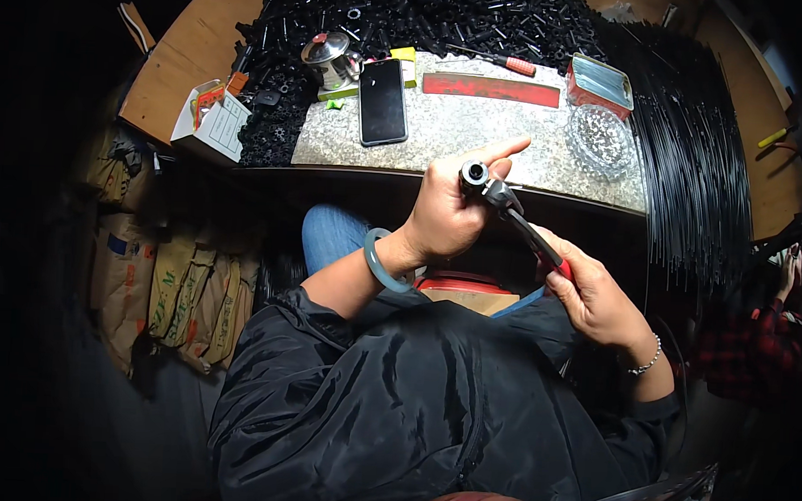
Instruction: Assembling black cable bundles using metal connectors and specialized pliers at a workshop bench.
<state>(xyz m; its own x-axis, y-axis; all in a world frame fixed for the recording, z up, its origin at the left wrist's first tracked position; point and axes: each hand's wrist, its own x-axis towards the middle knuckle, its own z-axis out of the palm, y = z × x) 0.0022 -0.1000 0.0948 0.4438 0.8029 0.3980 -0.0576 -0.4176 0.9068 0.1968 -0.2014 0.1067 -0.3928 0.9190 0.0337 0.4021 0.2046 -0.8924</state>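
Observation:
My left hand is closed round a small black tubular part, whose round, hollow end faces up; the index finger points out to the right. In my right hand is a pair of pliers with red handles. The dark jaws of the pliers meet the side of the tubular part; whether they grip it I cannot tell. Both hands are above my lap, just in front of the table's near edge. Most of the tubular part is hidden by my left palm.
A phone, metal pot, red strip, screwdriver, rectangular tin and glass dish stand on the speckled board. Black parts heap behind, thin black rods lie right. Sacks stand left; another person's sleeve shows right.

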